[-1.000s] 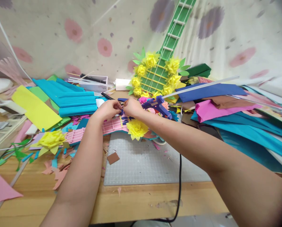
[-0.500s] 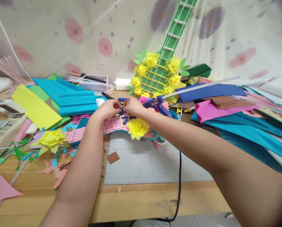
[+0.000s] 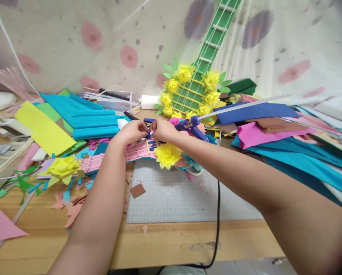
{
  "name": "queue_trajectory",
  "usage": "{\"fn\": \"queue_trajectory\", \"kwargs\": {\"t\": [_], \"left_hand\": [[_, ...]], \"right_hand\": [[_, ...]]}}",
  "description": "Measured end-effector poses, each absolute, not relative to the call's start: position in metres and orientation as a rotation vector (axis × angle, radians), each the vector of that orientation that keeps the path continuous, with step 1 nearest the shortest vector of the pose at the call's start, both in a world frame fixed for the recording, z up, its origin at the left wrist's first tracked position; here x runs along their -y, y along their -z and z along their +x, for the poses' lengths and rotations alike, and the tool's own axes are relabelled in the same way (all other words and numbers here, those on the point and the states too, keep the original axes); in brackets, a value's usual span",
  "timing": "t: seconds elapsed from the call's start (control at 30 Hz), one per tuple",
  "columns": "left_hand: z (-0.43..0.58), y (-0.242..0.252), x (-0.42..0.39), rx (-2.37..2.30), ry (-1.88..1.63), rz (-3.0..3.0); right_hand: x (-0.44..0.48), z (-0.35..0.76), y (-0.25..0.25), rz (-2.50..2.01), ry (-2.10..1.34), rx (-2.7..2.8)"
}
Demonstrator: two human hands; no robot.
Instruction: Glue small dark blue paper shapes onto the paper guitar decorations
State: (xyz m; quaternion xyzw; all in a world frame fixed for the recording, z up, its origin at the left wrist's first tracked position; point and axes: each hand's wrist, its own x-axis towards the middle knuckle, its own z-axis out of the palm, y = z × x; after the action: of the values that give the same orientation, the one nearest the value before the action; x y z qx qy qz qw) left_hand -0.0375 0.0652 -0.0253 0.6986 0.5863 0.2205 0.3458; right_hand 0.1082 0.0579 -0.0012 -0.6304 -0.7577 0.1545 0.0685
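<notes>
My left hand [image 3: 133, 131] and my right hand [image 3: 163, 130] meet over a pink paper guitar [image 3: 137, 151], with fingers pinched. Between the fingertips shows a small piece of dark blue paper [image 3: 149, 135]; its full shape is hidden. The guitar lies across the work surface, partly behind my left forearm. One yellow paper flower [image 3: 168, 155] sits on its body below my right wrist, another yellow flower [image 3: 62, 168] at the left end of the neck. Just beyond my right wrist, a blue glue gun [image 3: 192, 128] rests with a long clear glue stick [image 3: 245, 105] in its back.
A green paper guitar [image 3: 215, 42] ringed with yellow flowers leans on the back curtain. Folded crepe paper is heaped left [image 3: 93, 119] and right [image 3: 302, 152]. A grey cutting mat [image 3: 171, 198] carries a brown square [image 3: 137, 190]. The black cord [image 3: 218, 221] crosses the table's front edge.
Both hands stay pinched at nearly the same spot. The fingertips and the blue paper shift very slightly, and the whole view drifts a little.
</notes>
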Motion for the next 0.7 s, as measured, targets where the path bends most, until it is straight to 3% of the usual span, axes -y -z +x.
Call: {"fn": "queue_trajectory", "kwargs": {"t": [0.17, 0.5, 0.7], "left_hand": [[-0.038, 0.025, -0.065, -1.521, -0.570, 1.803], [-0.038, 0.024, -0.063, -1.518, -0.540, 1.795], [-0.037, 0.024, -0.064, -1.550, -0.537, 1.827]], "right_hand": [[-0.056, 0.107, 0.007, -1.834, -0.343, 2.368], [-0.050, 0.121, -0.017, -1.735, -0.463, 2.213], [-0.049, 0.120, -0.002, -1.716, -0.407, 2.345]]}}
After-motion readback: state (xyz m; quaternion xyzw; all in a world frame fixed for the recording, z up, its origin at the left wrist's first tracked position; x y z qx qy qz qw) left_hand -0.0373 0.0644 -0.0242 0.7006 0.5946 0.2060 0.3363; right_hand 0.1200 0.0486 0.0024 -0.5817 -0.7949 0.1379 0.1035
